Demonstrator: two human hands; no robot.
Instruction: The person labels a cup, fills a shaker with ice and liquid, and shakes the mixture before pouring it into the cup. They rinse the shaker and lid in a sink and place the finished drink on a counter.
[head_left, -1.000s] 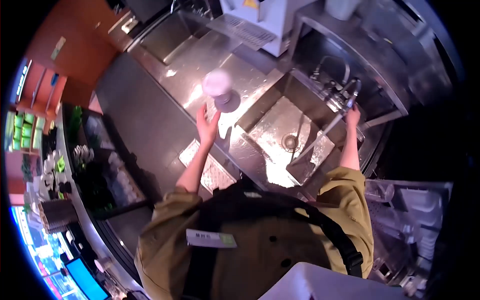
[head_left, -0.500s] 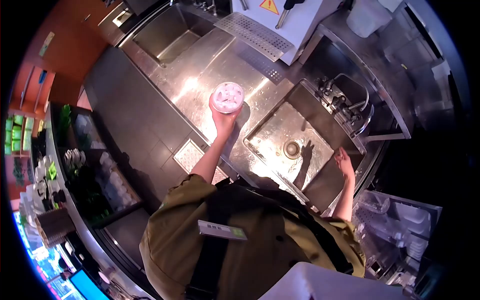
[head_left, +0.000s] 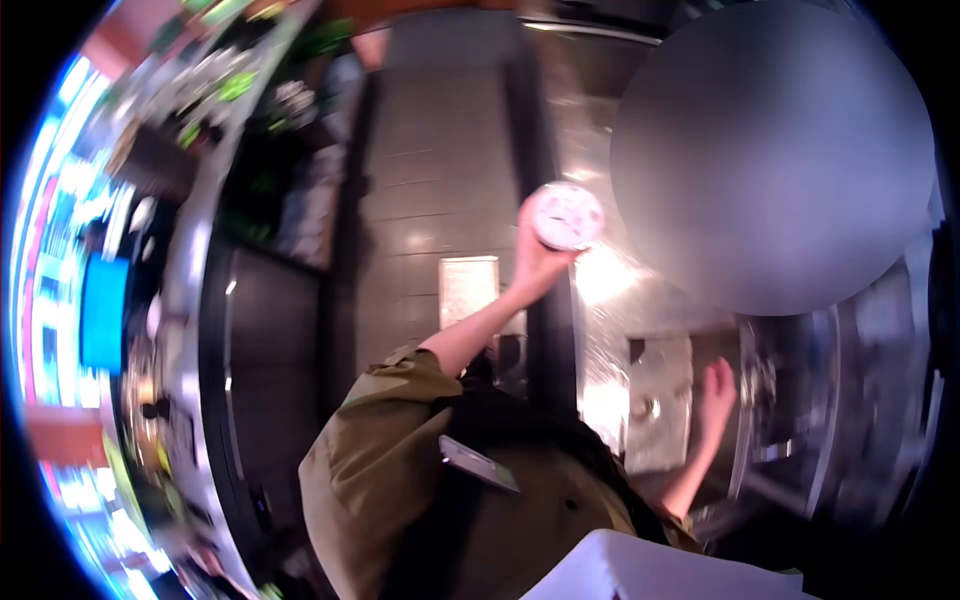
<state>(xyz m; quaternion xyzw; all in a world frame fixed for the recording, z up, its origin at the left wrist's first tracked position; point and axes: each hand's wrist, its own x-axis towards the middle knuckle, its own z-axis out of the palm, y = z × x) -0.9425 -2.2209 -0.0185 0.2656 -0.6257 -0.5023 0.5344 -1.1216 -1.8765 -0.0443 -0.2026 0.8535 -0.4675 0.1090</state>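
Observation:
My left hand (head_left: 535, 255) is wrapped around the side of a round clear cup (head_left: 568, 217) of pale pink drink, seen from above and blurred. Darker pieces, perhaps ice, show at its top. The cup is held up near the edge of the steel counter (head_left: 620, 305). Over the right side of the steel sink (head_left: 658, 440), my right hand (head_left: 716, 390) has its fingers loosely extended and holds nothing I can see. Motion softens its outline. A drain shows in the sink basin.
A tiled floor aisle (head_left: 410, 190) runs ahead on the left, with a light floor plate (head_left: 468, 285). Shelves with white items (head_left: 305, 205) and a dark-fronted counter (head_left: 270, 350) line its far side. A large grey blurred disc (head_left: 770, 160) hides the upper right.
The view has turned left, so the aisle is now central and the sink lies lower right. The cup stays in my left hand. A grey disc now covers the upper right.

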